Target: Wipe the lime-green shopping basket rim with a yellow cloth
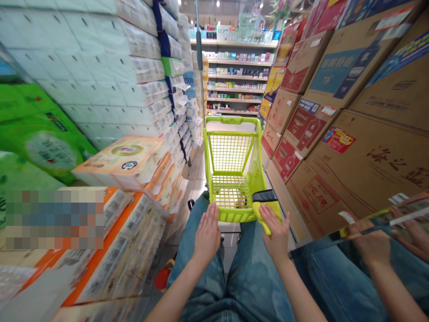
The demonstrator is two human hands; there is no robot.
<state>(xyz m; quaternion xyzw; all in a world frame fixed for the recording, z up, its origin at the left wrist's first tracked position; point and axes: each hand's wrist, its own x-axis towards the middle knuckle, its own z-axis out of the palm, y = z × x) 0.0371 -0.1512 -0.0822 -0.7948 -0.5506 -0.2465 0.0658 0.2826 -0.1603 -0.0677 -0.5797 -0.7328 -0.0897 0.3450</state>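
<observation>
Yellow cloth [275, 209], “2500” print [188, 81] beyond

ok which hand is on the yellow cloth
The right hand, on the yellow cloth at the corner of the green cart; the left hand has none.

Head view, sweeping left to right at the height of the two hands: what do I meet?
Orange-and-white packs → left hand → near rim of the green basket → yellow cloth with the right hand on it → brown cartons.
</observation>
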